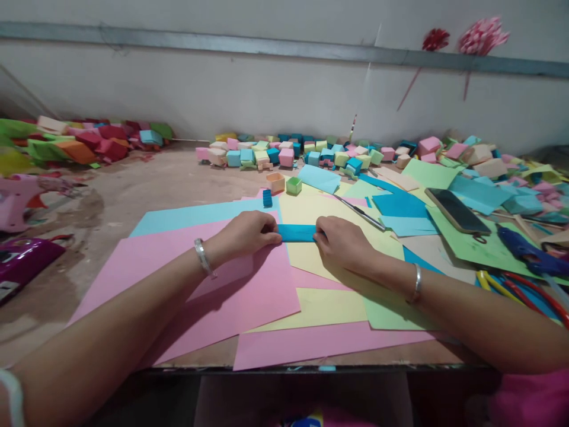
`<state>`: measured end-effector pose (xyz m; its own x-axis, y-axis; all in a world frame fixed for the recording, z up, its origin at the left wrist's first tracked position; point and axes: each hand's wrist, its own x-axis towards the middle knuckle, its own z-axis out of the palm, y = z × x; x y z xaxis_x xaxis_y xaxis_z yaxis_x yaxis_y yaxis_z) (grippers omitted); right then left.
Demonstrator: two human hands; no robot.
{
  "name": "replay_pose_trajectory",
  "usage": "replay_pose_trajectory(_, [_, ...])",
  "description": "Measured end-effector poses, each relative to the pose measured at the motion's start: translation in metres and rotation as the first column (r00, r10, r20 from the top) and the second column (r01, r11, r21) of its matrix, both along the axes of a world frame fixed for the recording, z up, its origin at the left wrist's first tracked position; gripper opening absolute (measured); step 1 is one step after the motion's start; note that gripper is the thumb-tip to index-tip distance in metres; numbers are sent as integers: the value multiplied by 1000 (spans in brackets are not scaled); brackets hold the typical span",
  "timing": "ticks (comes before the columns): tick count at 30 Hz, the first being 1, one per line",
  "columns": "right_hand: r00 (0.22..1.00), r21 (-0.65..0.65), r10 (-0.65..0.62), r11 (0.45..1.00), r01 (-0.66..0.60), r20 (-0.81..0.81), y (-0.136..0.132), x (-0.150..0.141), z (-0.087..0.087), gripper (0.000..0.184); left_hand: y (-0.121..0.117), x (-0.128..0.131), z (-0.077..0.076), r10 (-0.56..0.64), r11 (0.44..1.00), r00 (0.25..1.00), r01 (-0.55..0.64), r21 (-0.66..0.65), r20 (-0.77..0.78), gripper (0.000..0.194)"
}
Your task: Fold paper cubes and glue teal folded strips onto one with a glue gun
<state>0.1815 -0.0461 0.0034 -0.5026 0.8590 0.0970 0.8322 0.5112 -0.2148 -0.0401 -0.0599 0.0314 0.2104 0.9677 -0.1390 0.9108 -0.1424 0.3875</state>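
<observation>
A folded strip of blue paper (297, 233) lies across pink and yellow sheets in the middle of the table. My left hand (246, 234) pinches its left end, fingers curled closed. My right hand (342, 240) grips its right end the same way. Both wrists wear a silver bangle. Under my hands are large pink sheets (231, 284), a light-blue sheet (186, 216) and a yellow sheet (311, 213).
A row of small folded paper boxes (284, 155) runs along the back. An orange box (275, 182) and a green box (294, 185) stand nearer. A phone (457, 212), a blue glue gun (528, 252), scissors (360, 213) and loose sheets lie right. More paper shapes (84, 145) pile left.
</observation>
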Motion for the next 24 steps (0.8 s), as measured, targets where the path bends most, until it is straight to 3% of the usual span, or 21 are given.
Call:
replay_pose_trajectory(6, [999,-3,-3,1000,3,-32,2,1,1,15,2,-5,-3,30,999,999,-30,21,-22,27])
replay_pose_trajectory(13, [999,-33,-18,999,16,-48,6,1,-1,14,3,-8,-6,51,996,983,-37,81,-175,41])
replay_pose_trajectory(24, [999,-41,-8,999,7,-33,9,1,-1,12,2,-6,-5,45,997,975,-29,78,-219,40])
